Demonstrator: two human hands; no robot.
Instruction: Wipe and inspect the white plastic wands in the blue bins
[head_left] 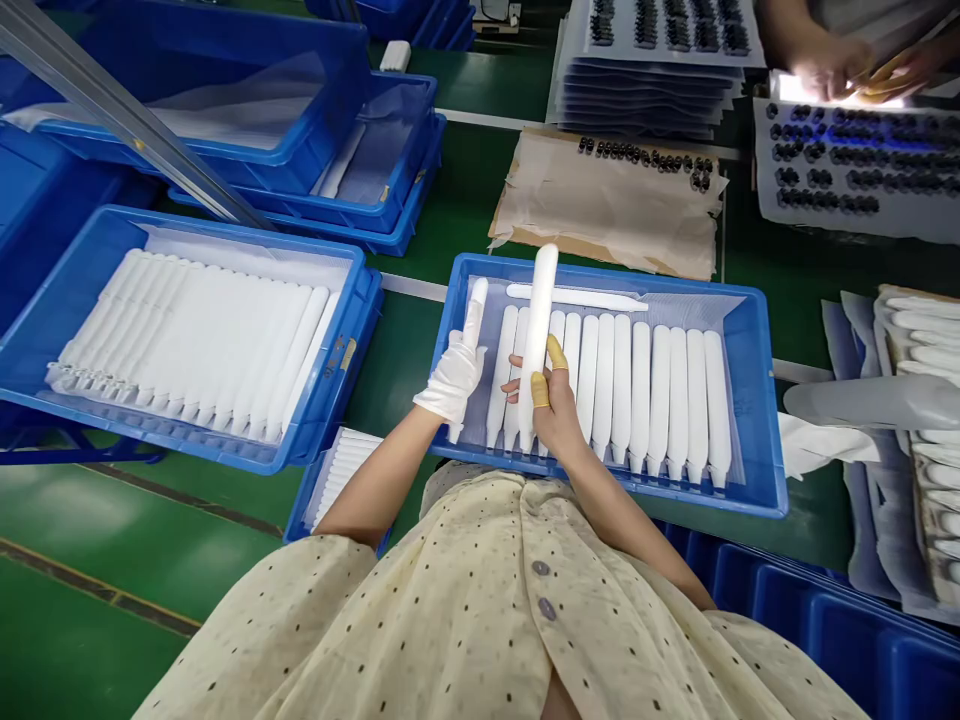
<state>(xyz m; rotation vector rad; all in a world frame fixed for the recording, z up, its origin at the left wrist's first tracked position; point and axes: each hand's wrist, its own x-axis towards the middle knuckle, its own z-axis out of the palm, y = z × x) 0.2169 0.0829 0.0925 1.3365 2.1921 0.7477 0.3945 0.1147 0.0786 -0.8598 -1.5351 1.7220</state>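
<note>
Head view: your cream dotted blouse (pixel 480 600) fills the bottom of the frame. Just ahead of it, your bare right hand (pixel 551 405), with yellow finger cots (pixel 540 390) on two fingers, is clenched around a long white rod (pixel 538 340), holding it upright above the tray. Your left hand (pixel 454 378) wears a white cotton glove, and a narrow white shape runs up through it. You cannot tell whether that shape is a glove finger or another rod, so that hand's grip stays unclear. Both hands are over the near edge of a blue plastic tray (pixel 600 272) lined with clear film, where a row of white rods (pixel 637 400) lies side by side. A flat white strip (pixel 577 297) lies across their far ends. To the left sits a blue plastic crate (pixel 225 225) packed with more white rods (pixel 187 340). Farther off, on the green workbench (pixel 442 200), brown paper (pixel 607 210) carries small dark parts, and a co-worker's hands (pixel 829 70) work at the far edge.
</note>
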